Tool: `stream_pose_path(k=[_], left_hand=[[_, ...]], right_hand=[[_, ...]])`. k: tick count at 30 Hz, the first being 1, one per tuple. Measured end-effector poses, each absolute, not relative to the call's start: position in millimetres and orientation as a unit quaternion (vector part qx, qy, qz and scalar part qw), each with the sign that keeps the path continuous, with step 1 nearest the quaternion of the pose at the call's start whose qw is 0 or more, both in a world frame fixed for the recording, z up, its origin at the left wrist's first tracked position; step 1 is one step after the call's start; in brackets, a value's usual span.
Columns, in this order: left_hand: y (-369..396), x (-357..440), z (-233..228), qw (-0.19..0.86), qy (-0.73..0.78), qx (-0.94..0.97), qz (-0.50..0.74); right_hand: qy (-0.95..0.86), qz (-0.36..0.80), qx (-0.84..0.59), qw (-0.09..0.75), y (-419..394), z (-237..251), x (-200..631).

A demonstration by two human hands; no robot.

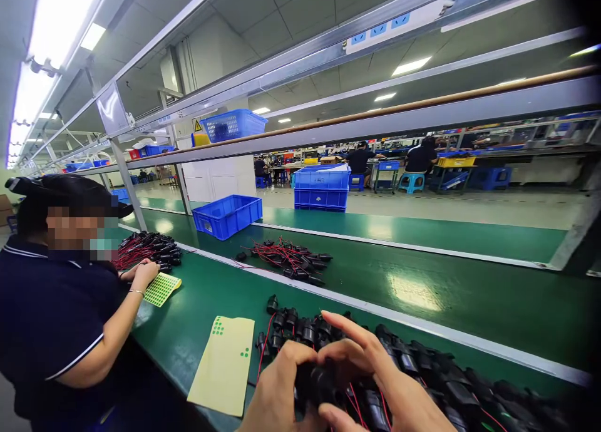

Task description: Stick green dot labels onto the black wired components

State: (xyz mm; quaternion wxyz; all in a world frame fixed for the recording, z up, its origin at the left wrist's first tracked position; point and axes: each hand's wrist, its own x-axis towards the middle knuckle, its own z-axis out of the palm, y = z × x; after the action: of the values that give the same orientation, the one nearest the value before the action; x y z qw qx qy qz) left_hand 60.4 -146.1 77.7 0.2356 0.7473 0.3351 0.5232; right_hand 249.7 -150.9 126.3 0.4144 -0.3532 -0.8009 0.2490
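Bright ceiling strip lights point(47, 37) shine over a long green workbench point(422, 288) and blue crates point(228, 215).

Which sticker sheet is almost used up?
The pale yellow sheet beside the person's left hand: only a few green dots remain. The co-worker's sheet is full.
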Motion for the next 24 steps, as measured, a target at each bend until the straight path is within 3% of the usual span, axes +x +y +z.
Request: stream_pose_path(k=[7, 15, 24], left_hand=[[-154.4, 56.0, 88.1, 0.46, 0.377, 0.622, 0.51], [-151.5, 67.5, 94.7, 0.415, 0.383, 0.577, 0.589], [-150.6, 72.3, 90.8, 0.419, 0.373, 0.569, 0.602]], right_hand=[[-0.753, 0.275, -0.372, 0.467, -140.3, 136.7, 258.1], [-0.768, 0.351, -0.376, 0.382, -130.2, 133.9, 250.6], [-0.783, 0.229, -0.367, 0.448, -137.9, 129.9, 241.8]])
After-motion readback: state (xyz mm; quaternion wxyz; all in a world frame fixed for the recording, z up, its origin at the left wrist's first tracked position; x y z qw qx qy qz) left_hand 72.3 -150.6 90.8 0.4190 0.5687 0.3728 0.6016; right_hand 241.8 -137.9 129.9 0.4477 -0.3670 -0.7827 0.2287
